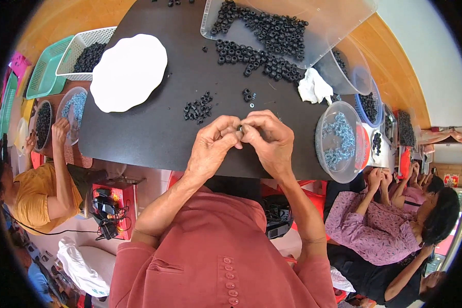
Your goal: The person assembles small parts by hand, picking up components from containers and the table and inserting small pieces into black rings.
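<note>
Above the table [138,141], fingers [264,121] pinch a small part [239,128] (long axis hidden).

I count two bare grips of mine, left [213,142] and right [272,141]; one dark, smooth counter [154,141]; one flat white scalloped plate [130,73]; one crumpled white cloth [314,87]; one big clear rectangular plastic bin [339,31]; one white plastic basket [68,59]; two round clear plastic tubs [346,175] of light-blue pieces [340,138]. Small black ring-shaped pieces [259,60], like the blue ones, I cannot number exactly: hundreds, surely.
</note>
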### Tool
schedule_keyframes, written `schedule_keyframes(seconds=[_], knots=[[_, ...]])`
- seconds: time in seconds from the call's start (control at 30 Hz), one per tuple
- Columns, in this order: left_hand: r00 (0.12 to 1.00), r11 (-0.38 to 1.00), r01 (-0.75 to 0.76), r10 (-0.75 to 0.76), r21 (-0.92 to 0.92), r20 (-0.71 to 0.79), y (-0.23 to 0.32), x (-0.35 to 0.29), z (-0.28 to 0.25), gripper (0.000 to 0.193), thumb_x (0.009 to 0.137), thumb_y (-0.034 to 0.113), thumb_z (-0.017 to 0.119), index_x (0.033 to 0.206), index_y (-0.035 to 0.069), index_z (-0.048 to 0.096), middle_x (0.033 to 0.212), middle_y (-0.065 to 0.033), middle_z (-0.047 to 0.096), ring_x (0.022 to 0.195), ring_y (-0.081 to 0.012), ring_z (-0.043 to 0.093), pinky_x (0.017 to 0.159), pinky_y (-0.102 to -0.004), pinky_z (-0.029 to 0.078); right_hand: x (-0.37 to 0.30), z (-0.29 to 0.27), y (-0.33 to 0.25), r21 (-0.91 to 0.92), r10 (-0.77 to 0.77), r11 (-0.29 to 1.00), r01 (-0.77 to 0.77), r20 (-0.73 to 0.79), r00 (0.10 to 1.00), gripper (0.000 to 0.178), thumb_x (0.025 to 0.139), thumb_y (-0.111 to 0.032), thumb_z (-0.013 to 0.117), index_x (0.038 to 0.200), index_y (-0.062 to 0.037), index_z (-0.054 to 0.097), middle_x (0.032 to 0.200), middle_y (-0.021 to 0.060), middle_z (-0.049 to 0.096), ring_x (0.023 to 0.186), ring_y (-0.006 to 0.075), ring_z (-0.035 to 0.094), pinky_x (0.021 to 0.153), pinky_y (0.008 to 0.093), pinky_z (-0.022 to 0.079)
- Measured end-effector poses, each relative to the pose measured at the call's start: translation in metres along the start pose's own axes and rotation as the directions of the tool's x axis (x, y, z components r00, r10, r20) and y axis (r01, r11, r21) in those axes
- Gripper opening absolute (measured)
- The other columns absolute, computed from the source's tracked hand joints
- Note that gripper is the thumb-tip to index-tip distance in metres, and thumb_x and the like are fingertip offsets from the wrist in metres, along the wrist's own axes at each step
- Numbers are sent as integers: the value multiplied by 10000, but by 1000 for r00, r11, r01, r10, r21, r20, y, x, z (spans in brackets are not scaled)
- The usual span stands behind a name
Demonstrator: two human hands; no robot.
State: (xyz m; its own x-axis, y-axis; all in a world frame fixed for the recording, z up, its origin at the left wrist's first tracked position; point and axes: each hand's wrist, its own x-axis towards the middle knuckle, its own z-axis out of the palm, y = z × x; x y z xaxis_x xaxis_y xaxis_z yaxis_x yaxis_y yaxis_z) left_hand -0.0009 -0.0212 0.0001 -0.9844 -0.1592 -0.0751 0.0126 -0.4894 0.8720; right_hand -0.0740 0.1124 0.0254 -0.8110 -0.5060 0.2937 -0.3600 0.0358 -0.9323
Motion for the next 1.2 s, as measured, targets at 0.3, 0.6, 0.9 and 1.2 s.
schedule_keyframes(seconds=[0.3, 0.6, 0.9, 1.2], knots=[[1000, 986, 15, -12, -164, 20, 0, -2, 3, 138, 904, 35, 556, 1035, 1, 584, 932, -47, 612, 806, -119, 570, 757, -239, 466, 0, 2, -7, 157, 133, 979, -132, 3, 991, 72, 862, 55, 590, 922, 36, 625, 906, 76, 604, 713, 96, 605, 611, 219, 497], [997, 998, 63, -62, -32, 36, 9, -12, -4, 148, 885, 1, 513, 1022, -12, 566, 894, -46, 612, 841, -120, 609, 774, -264, 486, 22, 2, -9, -97, 28, 995, -19, 90, 996, 66, 818, 31, 630, 874, -3, 638, 847, 67, 640, 660, 96, 617, 577, 236, 485], [999, 1000, -9, 9, 21, 32, 5, -14, -6, 160, 877, 0, 502, 1033, -9, 539, 888, -27, 587, 857, -96, 591, 804, -254, 475, 105, 28, 11, -397, -226, 772, 496, 558, 799, 180, 752, 20, 634, 927, -19, 654, 939, 97, 651, 824, 267, 610, 732, 344, 484], [997, 997, 69, -68, -23, 24, 7, -15, -6, 174, 872, -10, 514, 1043, 0, 544, 884, -25, 594, 856, -91, 596, 799, -244, 479, 115, 34, 11, -444, -135, 748, 493, 626, 768, 167, 685, 35, 628, 844, -14, 611, 795, 93, 595, 697, 245, 599, 673, 347, 474]])
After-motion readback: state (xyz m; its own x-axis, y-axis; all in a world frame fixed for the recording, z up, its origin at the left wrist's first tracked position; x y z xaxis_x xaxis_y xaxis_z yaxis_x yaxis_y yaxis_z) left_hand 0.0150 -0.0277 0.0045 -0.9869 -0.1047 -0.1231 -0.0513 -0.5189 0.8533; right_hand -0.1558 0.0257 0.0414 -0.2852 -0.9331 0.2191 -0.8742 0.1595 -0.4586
